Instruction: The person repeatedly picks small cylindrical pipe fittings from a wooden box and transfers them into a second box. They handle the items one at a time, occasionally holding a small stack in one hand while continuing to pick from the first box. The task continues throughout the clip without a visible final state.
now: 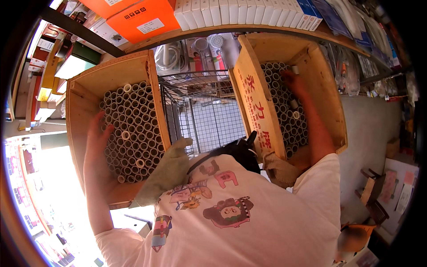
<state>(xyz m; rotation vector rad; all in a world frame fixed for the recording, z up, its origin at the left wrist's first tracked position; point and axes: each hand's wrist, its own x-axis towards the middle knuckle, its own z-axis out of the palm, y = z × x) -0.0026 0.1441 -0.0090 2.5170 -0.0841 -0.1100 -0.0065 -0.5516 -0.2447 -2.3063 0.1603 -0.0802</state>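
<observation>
Two wooden boxes hold many short tubes standing on end. In the left box (pixel 153 89), pale grey tubes (pixel 133 113) stand packed in rows, their round ends up. My left hand (pixel 98 131) is inside it along the left side, thumb and fingers apart at the edge of the tubes, holding nothing. Inside the right box (pixel 251 84), my right hand (pixel 293 83) reaches to the far part of similar tubes (pixel 289 131), beside a loose tube (pixel 295 70) near the far wall. Shade hides its fingers, so any grip is unclear.
Between the boxes is a black wire basket (pixel 213 111). A greenish cloth glove (pixel 167 167) and a brown one (pixel 279 169) lie at the boxes' near ends. Beyond is a shelf (pixel 249 28) with orange cartons (pixel 142 20) and white boxes (pixel 231 12); shower heads (pixel 215 41) sit below.
</observation>
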